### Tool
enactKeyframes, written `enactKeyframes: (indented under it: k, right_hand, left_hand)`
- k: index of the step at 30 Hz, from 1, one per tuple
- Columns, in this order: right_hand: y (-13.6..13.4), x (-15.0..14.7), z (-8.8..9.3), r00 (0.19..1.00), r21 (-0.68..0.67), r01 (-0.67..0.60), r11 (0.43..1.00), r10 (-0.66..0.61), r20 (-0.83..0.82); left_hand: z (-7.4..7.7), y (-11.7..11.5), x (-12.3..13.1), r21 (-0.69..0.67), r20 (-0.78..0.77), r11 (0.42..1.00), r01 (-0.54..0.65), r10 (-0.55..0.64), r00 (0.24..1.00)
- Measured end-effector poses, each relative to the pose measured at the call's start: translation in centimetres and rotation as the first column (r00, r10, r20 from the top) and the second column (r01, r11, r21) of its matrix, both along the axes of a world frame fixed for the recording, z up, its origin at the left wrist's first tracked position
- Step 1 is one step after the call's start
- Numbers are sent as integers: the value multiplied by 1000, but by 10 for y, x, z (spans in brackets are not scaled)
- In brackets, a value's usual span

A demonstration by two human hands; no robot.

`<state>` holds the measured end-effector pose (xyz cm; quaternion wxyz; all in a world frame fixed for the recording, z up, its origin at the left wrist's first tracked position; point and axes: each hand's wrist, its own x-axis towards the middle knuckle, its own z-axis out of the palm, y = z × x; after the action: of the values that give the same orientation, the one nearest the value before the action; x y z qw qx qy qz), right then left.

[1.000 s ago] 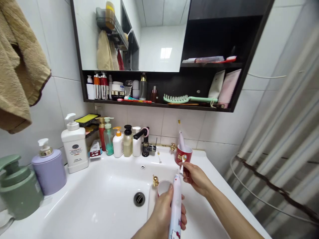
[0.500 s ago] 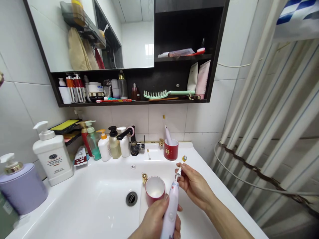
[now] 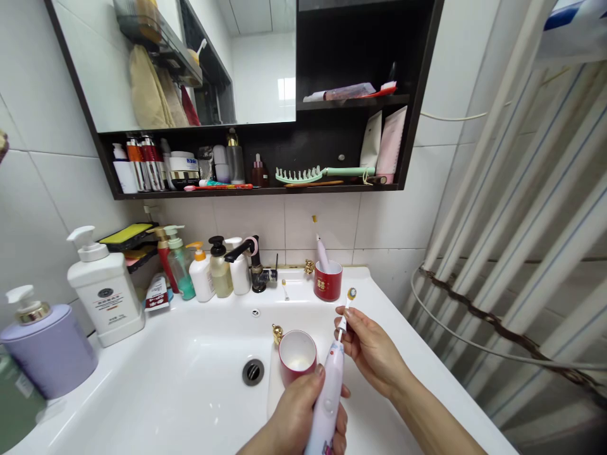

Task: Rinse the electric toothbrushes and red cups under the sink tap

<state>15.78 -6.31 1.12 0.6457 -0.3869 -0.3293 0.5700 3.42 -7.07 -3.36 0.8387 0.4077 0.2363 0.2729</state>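
Wrapped round a pale purple electric toothbrush handle (image 3: 327,398), my left hand (image 3: 300,407) holds it tilted, top end away from me. Between thumb and fingers, my right hand (image 3: 367,341) pinches a white toothbrush head (image 3: 348,311) with yellow and dark bristles. The head's lower end sits at the thin metal shaft on top of the handle; whether it is pushed down fully I cannot tell, as some shaft shows. Just left of the handle, a red cup (image 3: 297,357) with a white inside and a gold handle stands in the sink, partly covered by my left hand.
Another red cup (image 3: 328,282) with a purple toothbrush stands on the back rim of the sink (image 3: 199,379). A small brush head (image 3: 285,289) lies by the black faucet (image 3: 256,265). Pump bottles (image 3: 220,272) line the left. Above hangs a mirrored cabinet (image 3: 265,192); pipes (image 3: 512,221) run at right.
The view has shifted slightly. My hands keep their grips; the brush head has turned a little, so its bristles show more clearly, still at the shaft.
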Motion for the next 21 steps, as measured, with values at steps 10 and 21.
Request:
enactKeyframes:
  k: [10, 21]
  right_hand:
    - [-1, -5, -1, 995, -8, -72, 997, 72, 74]
    - [-4, -7, 1, 983, 9, -158, 987, 156, 100]
  left_hand:
    - [4, -1, 0, -22, 13, 999, -38, 38, 999]
    - [2, -2, 0, -8, 28, 998, -54, 54, 998]
